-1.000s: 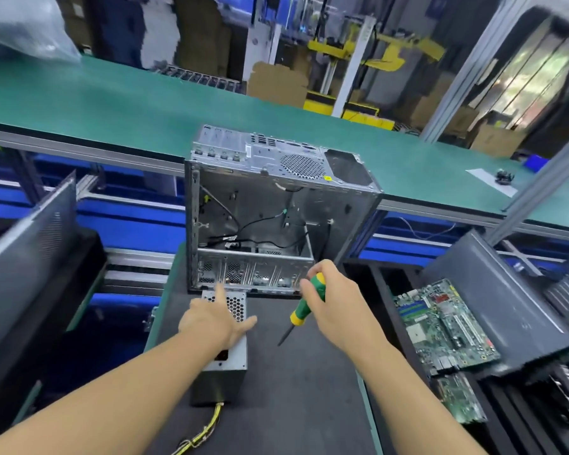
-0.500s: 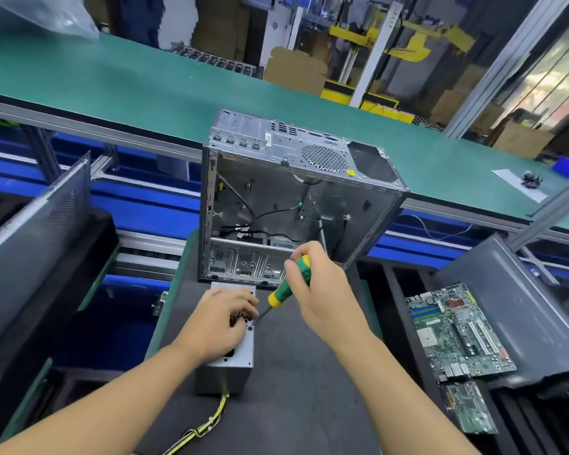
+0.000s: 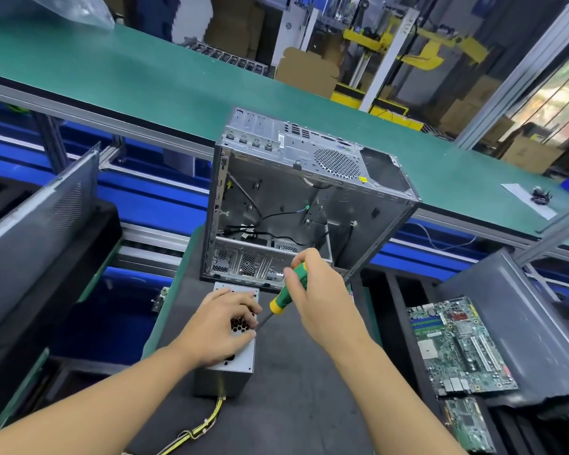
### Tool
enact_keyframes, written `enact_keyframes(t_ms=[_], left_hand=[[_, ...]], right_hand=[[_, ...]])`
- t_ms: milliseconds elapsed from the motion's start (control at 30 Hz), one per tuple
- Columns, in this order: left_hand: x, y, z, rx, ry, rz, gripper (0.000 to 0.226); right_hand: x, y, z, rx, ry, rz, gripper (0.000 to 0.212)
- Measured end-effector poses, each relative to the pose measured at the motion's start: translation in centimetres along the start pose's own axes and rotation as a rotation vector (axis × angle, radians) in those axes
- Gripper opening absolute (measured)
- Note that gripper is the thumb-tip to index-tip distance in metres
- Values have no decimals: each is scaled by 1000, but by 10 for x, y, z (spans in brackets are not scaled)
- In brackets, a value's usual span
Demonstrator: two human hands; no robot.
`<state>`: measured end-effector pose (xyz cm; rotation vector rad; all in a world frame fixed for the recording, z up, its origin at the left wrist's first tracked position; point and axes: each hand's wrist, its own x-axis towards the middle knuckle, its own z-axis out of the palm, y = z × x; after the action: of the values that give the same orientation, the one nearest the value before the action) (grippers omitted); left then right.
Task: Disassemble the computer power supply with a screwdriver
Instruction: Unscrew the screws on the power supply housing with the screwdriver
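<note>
Head view, power supply (image 3: 243, 354): a grey metal box lying on a dark work mat (image 3: 293, 389), just in front of an opened computer case (image 3: 293, 205). Yellow cables (image 3: 207, 425) trail from its near end.
Left hand (image 3: 217, 330): on top of the box, fingers bent down over the vent holes and thumb along the near side, holding it steady.
Right hand (image 3: 322, 307): fingers wrapped around the green and yellow handle of a screwdriver (image 3: 281, 300).
Screwdriver tip: slanted down toward the box top, right beside the left fingertips. Whether it sits in a screw cannot be told.
Surroundings: a circuit board (image 3: 457, 346) lies in a tray to the right, and a green conveyor (image 3: 145, 77) runs behind.
Stage: probably the first screws, since the cover looks closed.
Risk, slip: a tilted shaft may jump out of the screw head and jab the fingers beside it.
Risk, stripping: too little downward pressure could chew the screw head.
Risk, sliding: the box may skate on the mat if the holding hand eases.
Risk, lost screw: a freed screw could roll off the mat edge.
</note>
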<state>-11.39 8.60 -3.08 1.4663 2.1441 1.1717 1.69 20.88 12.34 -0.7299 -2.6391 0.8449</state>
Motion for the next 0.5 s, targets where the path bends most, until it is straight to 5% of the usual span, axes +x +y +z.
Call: enact_keyframes(t_ms=[233, 400, 500], left_hand=[[1, 6, -2, 16, -4, 6, 7], [1, 11, -2, 235, 23, 73, 39], [2, 8, 8, 350, 153, -132, 36]], right_hand=[[1, -9, -6, -33, -94, -32, 19], [11, -28, 4, -591, -44, -143, 50], [15, -36, 7, -671, -44, -183, 44]])
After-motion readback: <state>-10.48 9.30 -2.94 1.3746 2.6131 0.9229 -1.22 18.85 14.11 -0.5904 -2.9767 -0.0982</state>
